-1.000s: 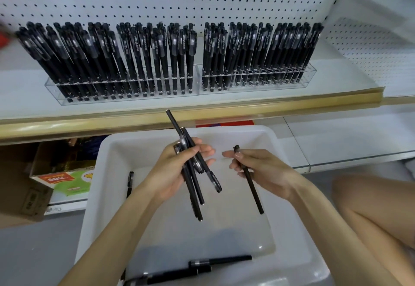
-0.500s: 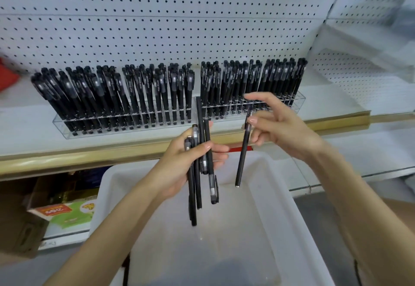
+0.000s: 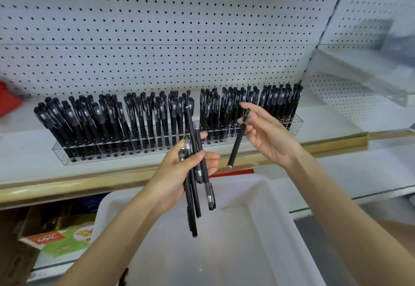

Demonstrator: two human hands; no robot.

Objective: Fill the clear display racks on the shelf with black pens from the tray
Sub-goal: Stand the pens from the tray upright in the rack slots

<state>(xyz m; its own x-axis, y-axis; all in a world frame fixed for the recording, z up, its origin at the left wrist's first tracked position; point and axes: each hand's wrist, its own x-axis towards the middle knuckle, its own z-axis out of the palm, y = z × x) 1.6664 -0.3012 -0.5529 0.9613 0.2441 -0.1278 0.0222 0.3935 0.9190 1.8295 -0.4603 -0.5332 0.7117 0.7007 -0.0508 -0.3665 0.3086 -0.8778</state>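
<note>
Pinched in the right hand (image 3: 268, 137), one pen (image 3: 237, 142) hangs near-upright, tip down; left hand (image 3: 179, 173) grips an upright bundle (image 3: 194, 187).

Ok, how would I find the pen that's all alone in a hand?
Look at the white shelf and the clear rack on its right side, full of pens. Just in front of it, the right hand pinches a black pen near its top, the other end hanging down. It is the only pen held alone; the left hand grips a whole bundle.
</note>
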